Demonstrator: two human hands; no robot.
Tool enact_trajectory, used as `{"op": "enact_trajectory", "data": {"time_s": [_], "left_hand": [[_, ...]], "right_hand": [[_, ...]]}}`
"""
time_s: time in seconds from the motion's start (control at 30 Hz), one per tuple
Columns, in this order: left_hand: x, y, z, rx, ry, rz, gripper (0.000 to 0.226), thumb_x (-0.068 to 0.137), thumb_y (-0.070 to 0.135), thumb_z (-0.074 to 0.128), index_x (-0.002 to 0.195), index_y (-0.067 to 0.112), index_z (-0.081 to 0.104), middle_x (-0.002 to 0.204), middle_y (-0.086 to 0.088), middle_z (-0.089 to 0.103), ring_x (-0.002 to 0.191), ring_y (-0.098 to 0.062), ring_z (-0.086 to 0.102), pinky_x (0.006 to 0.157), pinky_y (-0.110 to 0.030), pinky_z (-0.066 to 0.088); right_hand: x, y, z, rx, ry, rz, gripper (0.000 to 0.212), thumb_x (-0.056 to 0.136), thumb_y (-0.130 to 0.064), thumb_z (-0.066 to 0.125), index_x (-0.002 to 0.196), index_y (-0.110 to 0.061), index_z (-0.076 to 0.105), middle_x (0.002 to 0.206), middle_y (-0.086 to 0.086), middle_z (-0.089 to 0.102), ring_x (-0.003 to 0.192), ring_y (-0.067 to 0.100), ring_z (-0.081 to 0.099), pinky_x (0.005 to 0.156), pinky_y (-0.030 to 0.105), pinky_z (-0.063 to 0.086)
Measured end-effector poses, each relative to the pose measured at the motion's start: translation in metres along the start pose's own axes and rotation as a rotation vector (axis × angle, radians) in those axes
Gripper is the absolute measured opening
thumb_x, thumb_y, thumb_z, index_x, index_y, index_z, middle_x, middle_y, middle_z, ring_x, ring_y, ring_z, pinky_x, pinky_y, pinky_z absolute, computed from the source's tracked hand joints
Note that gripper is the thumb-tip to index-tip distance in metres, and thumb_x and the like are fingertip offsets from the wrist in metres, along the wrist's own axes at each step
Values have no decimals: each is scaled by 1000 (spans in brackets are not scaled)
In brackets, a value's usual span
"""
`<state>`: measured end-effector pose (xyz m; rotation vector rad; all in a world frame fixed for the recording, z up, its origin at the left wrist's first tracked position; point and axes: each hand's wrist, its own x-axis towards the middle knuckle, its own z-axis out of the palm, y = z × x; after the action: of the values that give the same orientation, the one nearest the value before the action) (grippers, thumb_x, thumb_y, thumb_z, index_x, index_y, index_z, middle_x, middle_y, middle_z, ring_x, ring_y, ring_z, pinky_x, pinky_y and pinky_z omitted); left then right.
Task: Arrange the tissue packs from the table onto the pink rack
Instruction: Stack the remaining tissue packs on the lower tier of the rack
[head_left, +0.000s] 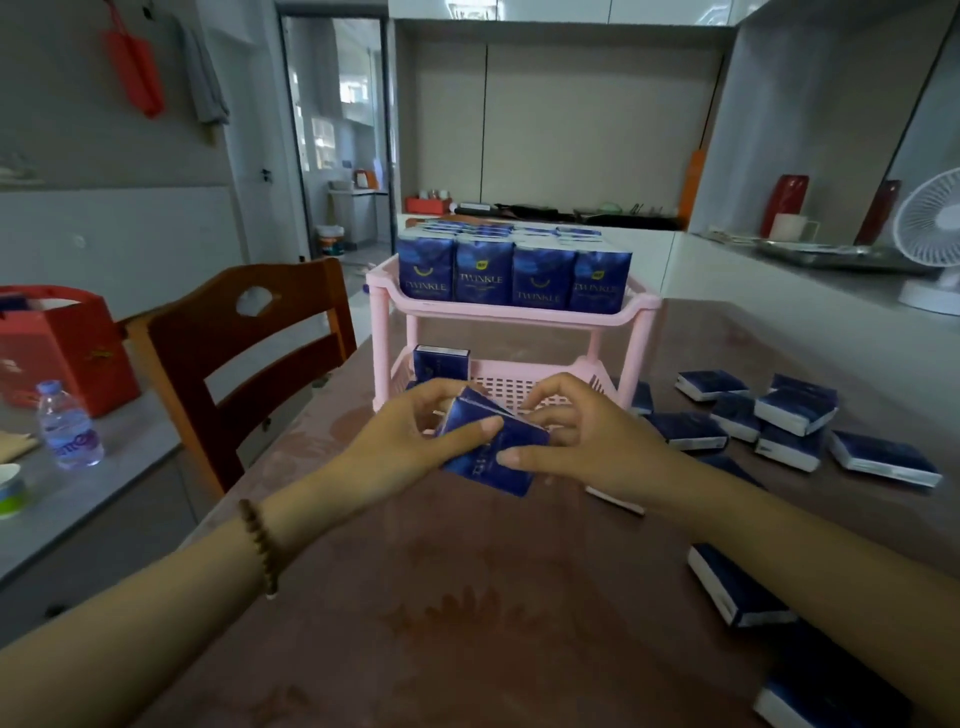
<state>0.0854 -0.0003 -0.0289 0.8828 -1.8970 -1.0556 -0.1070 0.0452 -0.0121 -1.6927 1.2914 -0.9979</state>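
Left hand (415, 431) and right hand (571, 436) both grasp the held packs (493, 452), pinching from opposite sides with thumbs on top and fingers curled under. Looks like two packs pressed together, though the split is hard to see. They are tilted, off the counter (467, 597), just in front of the rack (644, 312). The two-sided grip probably squares them up so they go in as one block.

Top shelf is filled with upright packs (514, 278) in tight rows, labels facing out; that is the pattern to copy. Lower shelf (519, 382) has one lone pack (441, 364) standing at the back left, with most of the grid floor showing, so this level looks only just begun.

Loose packs (795, 410) lie flat on the counter to the right, some overlapping, more near the right forearm. Plenty left to move.

Likely next: stand the held packs beside the lone pack. Entry is under the top shelf and between the front posts, so they may need tilting in, and the lone pack could get knocked over.

Chair (249, 353) and bottle (67, 426) sit at left, fan (930, 228) at far right.
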Motion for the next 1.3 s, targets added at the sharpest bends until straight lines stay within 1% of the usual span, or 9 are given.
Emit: {"op": "enact_trajectory", "data": {"time_s": [0.17, 0.27, 0.57, 0.67, 0.8, 0.9, 1.03, 1.2, 1.3], "left_hand": [[-8, -34, -43, 10, 50, -61, 43, 68, 29, 70, 108, 15, 61, 106, 2, 71, 99, -11, 67, 84, -26, 56], [-15, -57, -61, 58, 15, -143, 50, 69, 33, 70, 116, 21, 58, 112, 4, 69, 105, -9, 65, 92, -32, 53], [-7, -75, -69, 80, 36, -123, 47, 71, 36, 70, 114, 23, 56, 111, 6, 69, 104, -7, 64, 93, -31, 52], [-6, -76, -70, 69, 43, -126, 45, 71, 36, 69, 113, 24, 56, 111, 7, 69, 104, -5, 64, 92, -30, 53], [-6, -77, -70, 33, 33, -131, 48, 71, 35, 70, 116, 24, 55, 115, 5, 68, 106, -8, 64, 91, -32, 53], [-5, -77, -70, -5, 36, -146, 50, 70, 35, 71, 116, 23, 55, 115, 5, 68, 106, -9, 64, 92, -36, 54], [-6, -77, -69, -4, 43, -146, 48, 70, 34, 70, 115, 22, 55, 114, 5, 68, 105, -8, 64, 93, -35, 53], [-6, -77, -69, 16, 50, -153, 47, 72, 34, 70, 114, 21, 56, 114, 4, 68, 105, -8, 64, 92, -36, 54], [-5, -77, -69, 24, 49, -157, 46, 73, 33, 69, 115, 21, 55, 115, 4, 67, 105, -7, 64, 92, -35, 54]], "right_hand": [[44, 5, 19, -201, -99, -176, 32, 81, -23, 70, 109, -17, 58, 109, -5, 64, 91, 4, 62, 80, 18, 51], [78, 21, 14, -240, -39, -150, 19, 86, -30, 63, 104, -25, 65, 109, -7, 66, 101, 8, 61, 93, 26, 48], [147, 49, 20, -482, -103, -108, 47, 79, -26, 73, 123, -17, 59, 122, 6, 61, 108, 22, 59, 97, 36, 47], [158, 56, 24, -525, -102, -127, 49, 79, -20, 73, 125, -14, 57, 115, 5, 61, 100, 23, 60, 89, 30, 49], [166, 56, 23, -379, -45, -110, 34, 89, -20, 61, 121, -11, 55, 116, 2, 60, 99, 14, 59, 79, 14, 45], [171, 58, 21, -387, 131, -171, 22, 91, -20, 58, 111, -11, 56, 108, 7, 63, 90, 19, 62, 76, 25, 49], [176, 63, 25, -472, 236, -247, 25, 80, -16, 71, 102, -10, 60, 96, 8, 63, 74, 23, 58, 68, 28, 46], [185, 63, 19, -375, 300, -206, 21, 80, -16, 71, 98, -8, 64, 95, 9, 63, 77, 20, 58, 71, 27, 46], [186, 68, 14, -343, 286, -186, 19, 79, -14, 72, 94, -10, 61, 97, 11, 62, 81, 24, 60, 76, 33, 51]]}}
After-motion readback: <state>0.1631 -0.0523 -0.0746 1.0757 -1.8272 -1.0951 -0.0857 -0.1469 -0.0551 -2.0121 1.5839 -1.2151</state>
